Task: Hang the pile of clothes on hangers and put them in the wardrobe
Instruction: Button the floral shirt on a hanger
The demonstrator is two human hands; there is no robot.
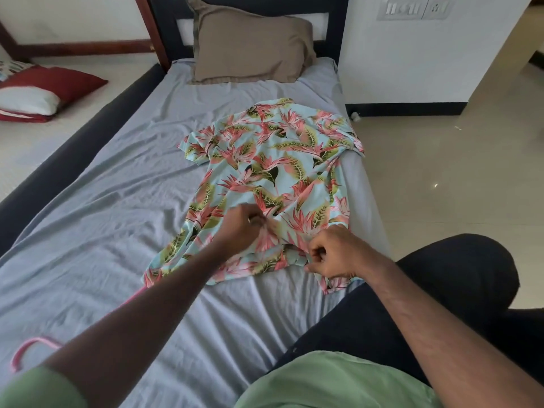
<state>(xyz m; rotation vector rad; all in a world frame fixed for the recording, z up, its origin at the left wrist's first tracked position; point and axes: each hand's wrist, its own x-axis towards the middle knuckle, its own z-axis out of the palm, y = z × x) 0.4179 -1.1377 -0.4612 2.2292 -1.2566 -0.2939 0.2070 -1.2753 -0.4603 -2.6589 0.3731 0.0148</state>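
Observation:
A light blue shirt with pink and green leaf print (pixel 273 169) lies spread on the grey bed sheet (pixel 117 207), collar toward the pillow. My left hand (pixel 241 223) pinches the shirt's fabric near its lower middle. My right hand (pixel 332 254) grips the hem at the shirt's lower right edge. A pink hanger (pixel 26 350) lies on the sheet at the lower left, mostly hidden under my left forearm.
A brown pillow (pixel 250 42) leans against the dark headboard. A red and white cushion (pixel 44 89) lies on the floor to the left. Tiled floor (pixel 456 160) runs along the bed's right side. My knee in dark trousers (pixel 459 278) rests on the bed's edge.

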